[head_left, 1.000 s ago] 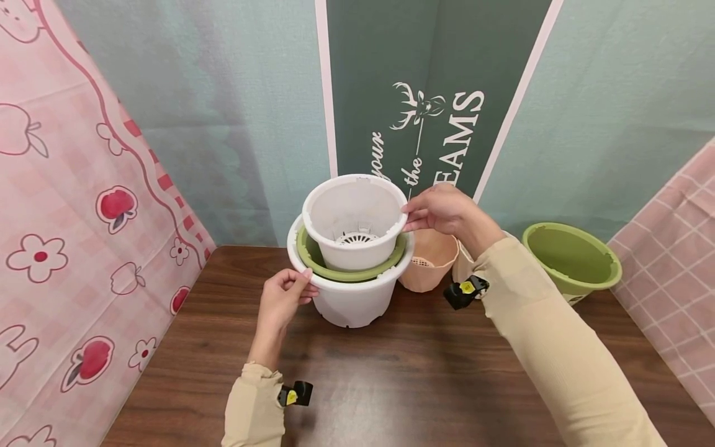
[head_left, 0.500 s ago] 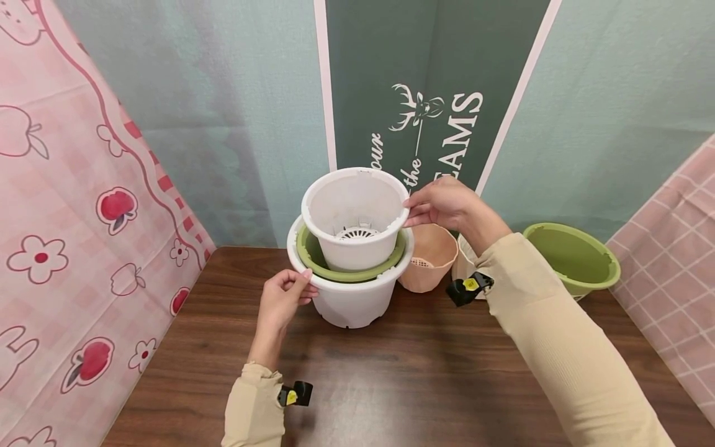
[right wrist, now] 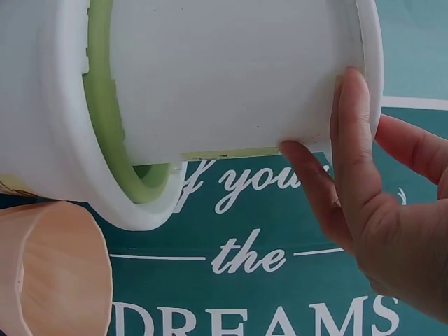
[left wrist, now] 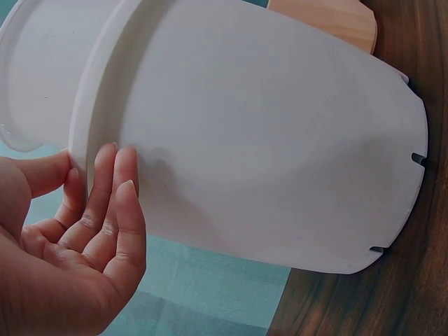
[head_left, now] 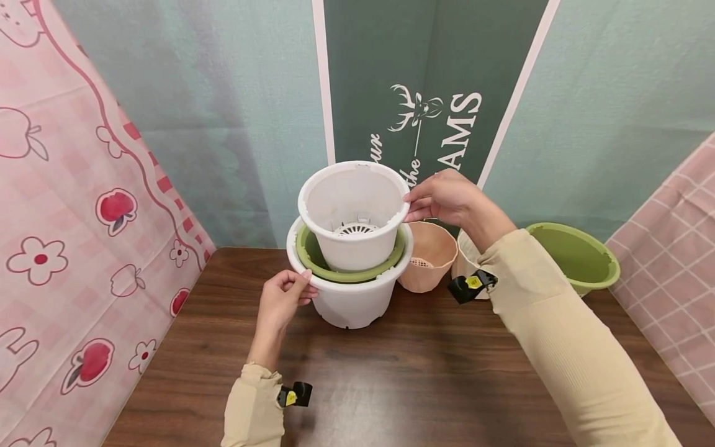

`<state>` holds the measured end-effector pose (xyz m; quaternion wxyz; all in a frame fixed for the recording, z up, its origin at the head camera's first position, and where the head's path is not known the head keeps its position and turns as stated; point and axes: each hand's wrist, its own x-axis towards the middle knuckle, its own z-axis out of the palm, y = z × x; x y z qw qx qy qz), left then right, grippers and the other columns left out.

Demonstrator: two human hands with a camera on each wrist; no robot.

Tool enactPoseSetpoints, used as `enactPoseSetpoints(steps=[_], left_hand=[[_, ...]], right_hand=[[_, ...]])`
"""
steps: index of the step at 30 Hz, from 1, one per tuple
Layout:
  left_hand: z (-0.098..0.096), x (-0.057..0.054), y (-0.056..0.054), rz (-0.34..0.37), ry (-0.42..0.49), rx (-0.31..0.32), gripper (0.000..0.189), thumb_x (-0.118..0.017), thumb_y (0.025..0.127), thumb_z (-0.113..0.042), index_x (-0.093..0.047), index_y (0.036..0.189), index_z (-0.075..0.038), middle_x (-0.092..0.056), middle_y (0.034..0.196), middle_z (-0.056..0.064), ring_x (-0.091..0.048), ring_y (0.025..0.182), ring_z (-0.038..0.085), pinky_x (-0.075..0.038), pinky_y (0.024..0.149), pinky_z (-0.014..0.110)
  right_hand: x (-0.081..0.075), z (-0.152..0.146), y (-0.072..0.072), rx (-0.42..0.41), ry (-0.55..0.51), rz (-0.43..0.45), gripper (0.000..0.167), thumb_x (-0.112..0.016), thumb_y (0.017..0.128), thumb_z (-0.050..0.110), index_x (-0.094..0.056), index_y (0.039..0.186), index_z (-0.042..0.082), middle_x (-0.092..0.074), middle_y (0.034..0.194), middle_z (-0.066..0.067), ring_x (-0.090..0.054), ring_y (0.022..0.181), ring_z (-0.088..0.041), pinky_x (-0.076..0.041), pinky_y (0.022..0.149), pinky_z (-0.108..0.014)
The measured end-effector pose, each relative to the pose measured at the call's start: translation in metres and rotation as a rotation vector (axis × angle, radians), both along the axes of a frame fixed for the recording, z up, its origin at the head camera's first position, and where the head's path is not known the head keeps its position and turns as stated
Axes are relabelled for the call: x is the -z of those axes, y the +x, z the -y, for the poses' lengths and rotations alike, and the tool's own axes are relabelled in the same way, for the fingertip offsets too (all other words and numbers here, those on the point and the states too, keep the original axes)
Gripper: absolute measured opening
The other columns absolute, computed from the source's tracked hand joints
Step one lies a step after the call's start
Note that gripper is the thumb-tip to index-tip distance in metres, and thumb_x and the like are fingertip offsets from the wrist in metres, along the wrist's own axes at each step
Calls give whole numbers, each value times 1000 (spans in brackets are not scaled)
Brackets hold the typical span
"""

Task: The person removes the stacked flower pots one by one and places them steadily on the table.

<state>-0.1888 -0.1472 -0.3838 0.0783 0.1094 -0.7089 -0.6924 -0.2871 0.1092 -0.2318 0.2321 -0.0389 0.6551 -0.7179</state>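
My right hand (head_left: 444,197) pinches the rim of a small white plastic flowerpot (head_left: 357,245) with a slotted bottom. The pot's lower part is inside a green flowerpot (head_left: 304,248), and its rim stands well above the green one. That green pot sits nested in a large white flowerpot (head_left: 352,307) on the table. With thumb and fingers, my left hand (head_left: 283,297) pinches the large pot's rim at its near left side. In the left wrist view the fingertips (left wrist: 128,199) lie under the rim of the large white pot (left wrist: 280,140).
Behind my right forearm on the wooden table (head_left: 357,385) stand a peach pot (head_left: 427,273), a partly hidden cream pot (head_left: 463,264) and another green pot (head_left: 586,282). A printed curtain (head_left: 251,124) hangs at the back, with pink cloths at both sides.
My right hand has raised the small white pot slightly, so more of its wall shows above the green pot. My left hand and the large white pot have stayed in place.
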Motion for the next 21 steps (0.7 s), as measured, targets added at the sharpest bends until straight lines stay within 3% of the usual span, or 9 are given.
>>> enactPoseSetpoints(steps=[21], left_hand=[[0,0,1,0,12,4,22,-60,89,-12,-54,78,5,-64,64,10,-62,57,12,-53,56,26]], right_hand=[[-13,0,2,4,-15,-33,17,-46,84,-15,-59,75,-11,-64,70,-18,-65,62,-24,-55,62,-35]])
